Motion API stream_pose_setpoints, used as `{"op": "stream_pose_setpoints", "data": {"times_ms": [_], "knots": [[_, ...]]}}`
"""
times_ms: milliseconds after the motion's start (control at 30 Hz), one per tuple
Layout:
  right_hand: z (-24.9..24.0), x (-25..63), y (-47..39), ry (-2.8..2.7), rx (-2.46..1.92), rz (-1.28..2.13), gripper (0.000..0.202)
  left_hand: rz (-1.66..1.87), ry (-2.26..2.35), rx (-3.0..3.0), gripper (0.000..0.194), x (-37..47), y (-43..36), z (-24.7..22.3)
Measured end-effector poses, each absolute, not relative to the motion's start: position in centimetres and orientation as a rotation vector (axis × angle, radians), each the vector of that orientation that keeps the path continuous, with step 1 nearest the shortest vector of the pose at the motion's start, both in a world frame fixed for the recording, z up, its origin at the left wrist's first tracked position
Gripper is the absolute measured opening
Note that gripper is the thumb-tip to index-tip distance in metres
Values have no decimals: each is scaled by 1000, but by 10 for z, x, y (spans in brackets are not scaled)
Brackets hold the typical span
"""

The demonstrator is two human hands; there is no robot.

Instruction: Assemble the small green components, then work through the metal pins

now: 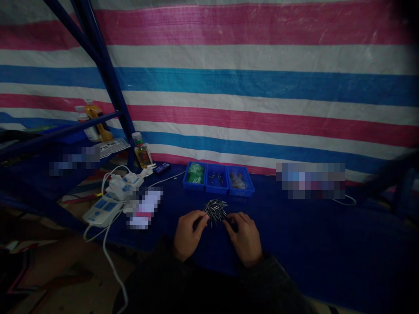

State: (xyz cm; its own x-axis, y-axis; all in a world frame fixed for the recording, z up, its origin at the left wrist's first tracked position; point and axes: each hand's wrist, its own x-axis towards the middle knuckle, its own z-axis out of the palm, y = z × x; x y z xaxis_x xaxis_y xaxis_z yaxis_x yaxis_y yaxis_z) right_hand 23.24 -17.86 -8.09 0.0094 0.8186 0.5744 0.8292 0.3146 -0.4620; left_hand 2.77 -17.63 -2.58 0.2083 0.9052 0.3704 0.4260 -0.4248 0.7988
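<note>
A heap of short, thin silver-and-dark pieces lies on the dark blue table surface between my hands. At the heap's left edge is my left hand, its thumb and forefinger pinched together. My right hand is at the right edge, fingers curled and thumb against forefinger. Whatever either pinch holds is too small and dark to make out. Behind the heap stand three joined blue bins: the left bin contains green and clear material, the middle bin a few small thin pieces, the right bin small brownish pieces.
To the left are a white power strip with plugs and cables, a blurred phone-like slab and a bottle. A blurred-out item sits at back right. Striped sheeting hangs behind; a blue metal post rises at left.
</note>
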Motion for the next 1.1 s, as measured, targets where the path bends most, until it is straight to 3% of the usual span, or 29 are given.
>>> {"op": "stream_pose_setpoints", "data": {"times_ms": [467, 867, 1100], "knots": [[-77, 231, -177, -1704, -1509, -18, 17, 1121, 1211, 1947, 22, 28, -176, -22], [-52, 212, -193, -1724, -1114, 142, 10, 1041, 1182, 2051, 20, 30, -175, -30], [-53, 204, -197, -1796, -999, 197, 13, 1009, 1159, 2125, 8, 29, -176, -32]]}}
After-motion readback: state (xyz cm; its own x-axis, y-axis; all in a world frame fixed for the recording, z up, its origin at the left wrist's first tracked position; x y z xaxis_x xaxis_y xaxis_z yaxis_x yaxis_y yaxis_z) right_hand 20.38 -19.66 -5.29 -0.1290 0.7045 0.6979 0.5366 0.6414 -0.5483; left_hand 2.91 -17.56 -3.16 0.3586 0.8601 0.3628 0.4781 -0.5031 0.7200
